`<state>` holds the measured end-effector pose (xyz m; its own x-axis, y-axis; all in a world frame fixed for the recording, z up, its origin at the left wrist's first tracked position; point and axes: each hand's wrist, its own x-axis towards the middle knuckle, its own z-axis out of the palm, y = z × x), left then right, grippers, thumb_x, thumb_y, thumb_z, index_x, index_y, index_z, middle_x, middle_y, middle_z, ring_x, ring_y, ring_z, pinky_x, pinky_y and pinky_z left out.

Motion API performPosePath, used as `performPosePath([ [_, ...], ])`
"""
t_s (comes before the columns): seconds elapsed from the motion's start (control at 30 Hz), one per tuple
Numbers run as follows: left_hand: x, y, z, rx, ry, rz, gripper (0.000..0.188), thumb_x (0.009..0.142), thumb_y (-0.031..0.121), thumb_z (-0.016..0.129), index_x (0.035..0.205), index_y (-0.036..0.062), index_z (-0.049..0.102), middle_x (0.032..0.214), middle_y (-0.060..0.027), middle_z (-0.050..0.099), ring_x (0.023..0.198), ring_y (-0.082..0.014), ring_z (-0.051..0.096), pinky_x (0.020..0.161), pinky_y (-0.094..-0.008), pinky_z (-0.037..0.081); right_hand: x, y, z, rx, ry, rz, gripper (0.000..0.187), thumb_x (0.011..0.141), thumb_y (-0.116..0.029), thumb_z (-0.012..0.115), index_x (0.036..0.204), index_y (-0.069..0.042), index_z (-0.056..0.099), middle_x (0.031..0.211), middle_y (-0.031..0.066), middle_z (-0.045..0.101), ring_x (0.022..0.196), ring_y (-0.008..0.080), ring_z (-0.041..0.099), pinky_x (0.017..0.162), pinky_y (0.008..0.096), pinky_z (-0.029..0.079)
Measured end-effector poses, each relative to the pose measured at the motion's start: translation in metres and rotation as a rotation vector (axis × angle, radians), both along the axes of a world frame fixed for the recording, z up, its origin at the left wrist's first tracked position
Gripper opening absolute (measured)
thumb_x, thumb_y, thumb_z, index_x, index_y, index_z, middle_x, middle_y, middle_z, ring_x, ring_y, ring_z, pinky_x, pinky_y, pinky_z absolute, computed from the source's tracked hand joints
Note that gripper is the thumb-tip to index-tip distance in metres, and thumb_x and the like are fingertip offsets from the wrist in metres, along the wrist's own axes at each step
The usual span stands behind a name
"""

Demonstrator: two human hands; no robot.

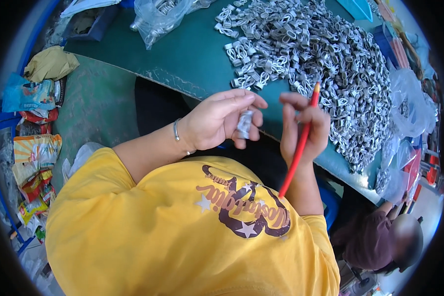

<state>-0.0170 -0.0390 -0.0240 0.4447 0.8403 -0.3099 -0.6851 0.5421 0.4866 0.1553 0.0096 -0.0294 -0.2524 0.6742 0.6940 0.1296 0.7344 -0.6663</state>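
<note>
My left hand (223, 118), with a silver bangle (176, 130) at the wrist, is turned partly palm up in front of my body. Its curled fingers hold a small silver-grey piece (244, 124), blurred by motion. A long red stick (301, 143) with a yellowish tip, like a pencil or thin rod, is gripped in my right hand (306, 126), its tip pointing up and away. Both hands hover near the table's front edge, a short gap between them. Just beyond lies a big heap of small silver-grey pieces (325, 64), with ribbed ends and loops.
The heap covers much of the green table (182, 64). A clear plastic bag of metal parts (158, 19) and a dark blue bin (91, 24) sit at the far left. Colourful packets (37, 153) line the left side. Another person (380, 241) is at the lower right.
</note>
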Motion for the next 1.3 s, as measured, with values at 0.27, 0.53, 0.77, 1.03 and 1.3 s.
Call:
performPosePath([
  [0.27,0.0,0.002,-0.002,0.369,0.575,0.183,0.017,0.081,0.001,0.06,0.095,0.0037,0.05,0.077,0.0003,0.051,0.048,-0.0002,0.037,0.038,-0.0152,0.026,-0.01,0.034,0.003,0.118,-0.536,-0.249,0.026,0.066,0.005,0.061,0.086,-0.005,0.049,0.079,0.0107,0.057,0.076,0.0321,0.054,0.066,0.0403,0.042],
  [0.53,0.002,0.011,-0.005,0.557,0.859,0.235,0.03,0.08,0.0,0.061,0.11,-0.001,0.054,0.087,-0.0034,0.059,0.07,-0.006,0.051,0.065,-0.0185,0.043,0.004,0.004,0.008,-0.104,-0.251,0.088,0.028,0.069,0.009,0.066,0.082,-0.003,0.044,0.087,0.0134,0.062,0.072,0.0218,0.06,0.061,0.0277,0.048],
  [0.77,0.003,0.005,-0.002,0.449,0.653,0.222,0.021,0.082,0.002,0.06,0.102,-0.0002,0.058,0.078,0.0007,0.058,0.055,0.0004,0.042,0.045,-0.014,0.031,0.013,-0.009,0.009,-0.805,0.256,0.331,0.026,0.079,0.004,0.06,0.091,-0.005,0.038,0.095,0.0172,0.06,0.073,0.0133,0.059,0.06,0.0203,0.047],
  [1.03,0.005,0.001,-0.003,0.78,0.823,0.302,0.023,0.076,0.0,0.066,0.098,-0.0015,0.061,0.085,-0.0039,0.056,0.077,-0.0083,0.053,0.069,-0.0198,0.042,0.011,-0.017,-0.007,-0.733,0.346,0.349,0.027,0.078,0.012,0.056,0.088,-0.005,0.037,0.09,0.0168,0.058,0.078,0.0164,0.06,0.066,0.0225,0.049],
  [1.3,0.008,-0.005,-0.011,0.647,0.825,0.311,0.021,0.08,0.002,0.062,0.101,-0.0025,0.06,0.084,-0.0044,0.06,0.068,-0.0049,0.051,0.061,-0.0171,0.041,0.01,-0.022,-0.013,-0.343,0.337,0.166,0.047,0.067,0.014,0.066,0.093,-0.007,0.034,0.096,0.0207,0.056,0.082,0.0193,0.057,0.069,0.0256,0.049],
])
